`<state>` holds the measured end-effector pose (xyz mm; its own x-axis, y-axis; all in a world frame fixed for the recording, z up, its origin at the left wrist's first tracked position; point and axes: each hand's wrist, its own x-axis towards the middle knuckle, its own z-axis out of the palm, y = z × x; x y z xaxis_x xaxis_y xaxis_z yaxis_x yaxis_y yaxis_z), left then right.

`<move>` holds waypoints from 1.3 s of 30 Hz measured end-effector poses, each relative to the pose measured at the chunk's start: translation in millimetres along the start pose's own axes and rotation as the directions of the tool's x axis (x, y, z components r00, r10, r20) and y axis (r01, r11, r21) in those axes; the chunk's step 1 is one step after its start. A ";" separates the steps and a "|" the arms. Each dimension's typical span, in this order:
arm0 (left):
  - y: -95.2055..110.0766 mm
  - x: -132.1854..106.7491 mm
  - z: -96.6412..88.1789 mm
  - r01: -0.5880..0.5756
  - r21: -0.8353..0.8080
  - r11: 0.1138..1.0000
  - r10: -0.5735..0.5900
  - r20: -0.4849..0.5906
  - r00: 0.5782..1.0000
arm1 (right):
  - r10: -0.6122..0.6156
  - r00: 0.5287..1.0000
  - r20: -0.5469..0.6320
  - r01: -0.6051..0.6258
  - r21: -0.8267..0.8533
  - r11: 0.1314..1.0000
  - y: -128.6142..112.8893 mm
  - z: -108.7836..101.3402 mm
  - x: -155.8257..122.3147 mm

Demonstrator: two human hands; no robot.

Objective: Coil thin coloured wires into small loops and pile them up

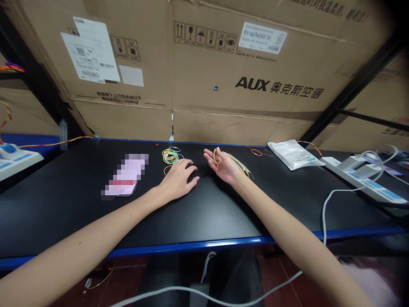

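In the head view, the left hand [177,181] is resting palm-down and released on the black worktop [64,204], just beside a coil of coloured wires [170,156]. The right hand [223,167] is lying palm-up, its fingers curling around a yellow wire loop [216,156], with a bundle of thin wires [240,164] trailing across the palm. A pixelated phone [124,175] is lying left of the coil, while a white bag [294,154] is sitting near a power strip [361,179].
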<state>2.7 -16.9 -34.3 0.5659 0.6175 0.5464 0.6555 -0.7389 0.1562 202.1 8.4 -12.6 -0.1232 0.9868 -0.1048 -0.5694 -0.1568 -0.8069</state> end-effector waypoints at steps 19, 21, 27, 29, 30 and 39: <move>-4.8 0.3 -3.3 0.068 0.054 0.996 -0.075 0.150 0.986 | 0.102 0.982 0.161 -0.120 0.107 0.987 -2.5 8.2 -5.5; -5.9 -0.9 -1.9 0.052 0.049 0.997 -0.062 0.222 0.973 | 0.094 0.983 0.158 -0.111 0.104 0.988 -2.1 7.8 -4.9; -6.5 -2.8 0.5 0.014 0.063 0.998 -0.032 0.297 0.954 | 0.063 0.987 0.145 -0.079 0.110 0.991 1.7 4.5 -0.2; -6.8 -2.9 0.7 0.025 0.055 0.998 -0.040 0.297 0.954 | 0.058 0.989 0.133 -0.074 0.117 0.990 3.4 3.0 1.2; -7.1 -2.9 1.0 0.032 0.047 0.998 -0.044 0.293 0.955 | 0.057 0.990 0.127 -0.072 0.122 0.990 4.0 2.4 1.7; -6.7 -4.2 2.3 0.059 0.035 0.998 -0.066 0.251 0.966 | 0.015 0.994 0.112 -0.020 0.049 0.999 4.8 1.6 3.9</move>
<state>-2.9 -14.0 -39.6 0.6292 0.7125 0.3105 0.7048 -0.6915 0.1586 197.5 11.4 -16.0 -0.2215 0.9738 -0.0511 -0.6060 -0.1785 -0.7752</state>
